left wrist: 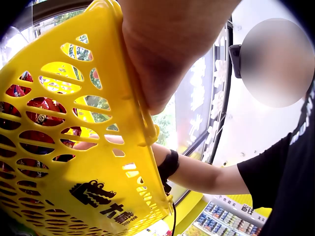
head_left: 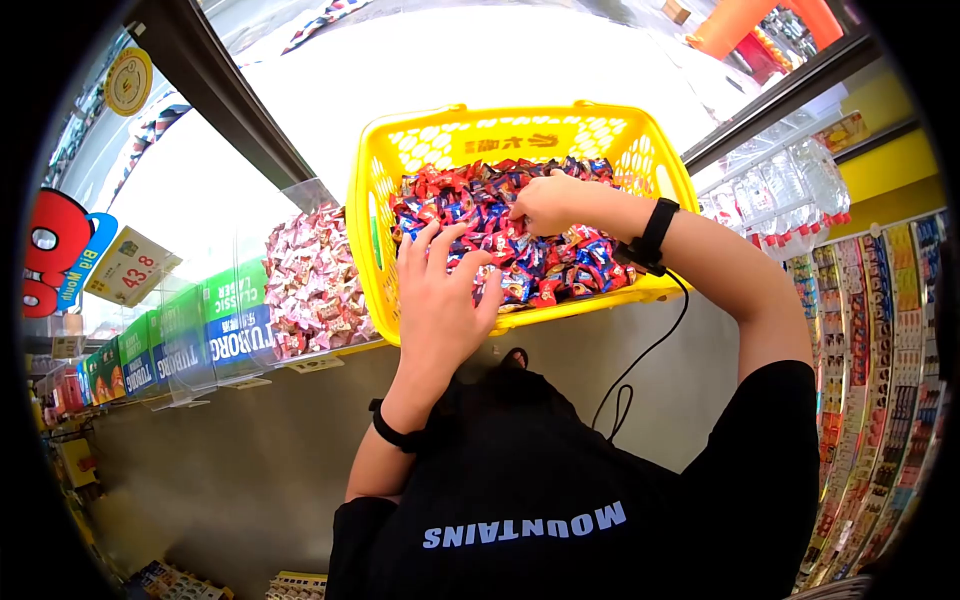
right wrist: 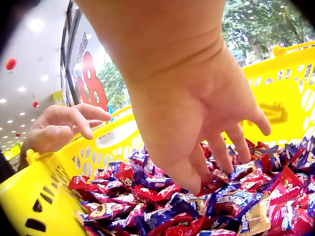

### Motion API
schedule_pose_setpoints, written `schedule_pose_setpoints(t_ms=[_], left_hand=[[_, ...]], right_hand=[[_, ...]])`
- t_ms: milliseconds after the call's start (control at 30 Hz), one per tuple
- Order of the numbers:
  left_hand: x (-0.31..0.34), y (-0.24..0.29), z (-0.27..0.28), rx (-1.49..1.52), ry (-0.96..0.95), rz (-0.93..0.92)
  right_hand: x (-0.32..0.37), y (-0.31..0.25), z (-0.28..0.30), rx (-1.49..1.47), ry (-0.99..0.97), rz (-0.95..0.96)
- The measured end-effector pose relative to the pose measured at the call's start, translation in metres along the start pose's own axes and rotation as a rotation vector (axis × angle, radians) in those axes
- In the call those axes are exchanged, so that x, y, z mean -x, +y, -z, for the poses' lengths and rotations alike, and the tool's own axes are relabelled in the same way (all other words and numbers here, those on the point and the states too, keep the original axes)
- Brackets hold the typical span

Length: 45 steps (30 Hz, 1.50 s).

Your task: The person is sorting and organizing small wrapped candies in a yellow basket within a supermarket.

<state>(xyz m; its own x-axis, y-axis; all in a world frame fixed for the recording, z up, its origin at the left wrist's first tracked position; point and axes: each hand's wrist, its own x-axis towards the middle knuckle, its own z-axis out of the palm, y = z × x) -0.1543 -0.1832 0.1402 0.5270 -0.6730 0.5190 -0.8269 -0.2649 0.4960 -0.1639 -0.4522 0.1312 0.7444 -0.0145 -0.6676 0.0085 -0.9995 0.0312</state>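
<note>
A yellow basket [head_left: 520,122] full of red and blue wrapped candies [head_left: 480,215] stands before the person. The right hand [head_left: 553,203] reaches in from the right; in the right wrist view this hand [right wrist: 197,118] has its fingertips down on the candies [right wrist: 162,211], gripping none that can be seen. Over the basket's near left corner is the left hand [head_left: 445,295], its fingers spread and loosely bent, holding nothing. The right wrist view shows the left hand [right wrist: 66,125] above the rim. In the left wrist view the basket wall [left wrist: 69,177] hides most candies.
Pink wrapped candies [head_left: 312,285] lie in a clear bin left of the basket, beside green and blue Tuborg boxes [head_left: 235,315]. Bottles [head_left: 775,200] and stocked shelves [head_left: 870,350] stand at the right. A black cable [head_left: 625,390] hangs from the right wrist.
</note>
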Motion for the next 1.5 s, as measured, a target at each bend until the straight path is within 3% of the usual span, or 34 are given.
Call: schedule_pose_setpoints(t_ms=[200,300,333,400,467,800,1100,1233,1500], left_hand=[[0.001,-0.001,-0.001,0.001,-0.005,0.006],[0.0,-0.001,0.001,0.024,-0.003,0.044],[-0.001,0.001,0.002,0.038,0.002,0.063],[-0.002,0.004,0.004,0.054,-0.018,0.066],[-0.003,0.003,0.005,0.06,-0.035,0.026],[-0.003,-0.002,0.009,0.082,-0.046,-0.21],[-0.004,-0.001,0.012,0.142,-0.107,-0.107],[-0.003,-0.004,0.011,0.136,-0.108,-0.105],[-0.006,0.009,0.012,0.09,-0.117,-0.098]], right_hand=[[0.02,0.016,0.009,-0.084,0.104,0.095],[0.069,0.001,0.016,-0.27,0.429,0.417],[0.09,-0.013,0.02,-0.324,0.487,0.429],[0.119,-0.037,0.007,-0.152,0.743,0.383],[0.134,-0.055,-0.008,-0.241,0.838,0.404],[0.137,-0.086,-0.067,-0.531,0.947,0.388],[0.123,-0.092,-0.066,-0.72,1.191,0.1],[0.119,-0.084,-0.075,-0.769,1.082,0.213],[0.115,-0.089,-0.073,-0.64,1.252,0.212]])
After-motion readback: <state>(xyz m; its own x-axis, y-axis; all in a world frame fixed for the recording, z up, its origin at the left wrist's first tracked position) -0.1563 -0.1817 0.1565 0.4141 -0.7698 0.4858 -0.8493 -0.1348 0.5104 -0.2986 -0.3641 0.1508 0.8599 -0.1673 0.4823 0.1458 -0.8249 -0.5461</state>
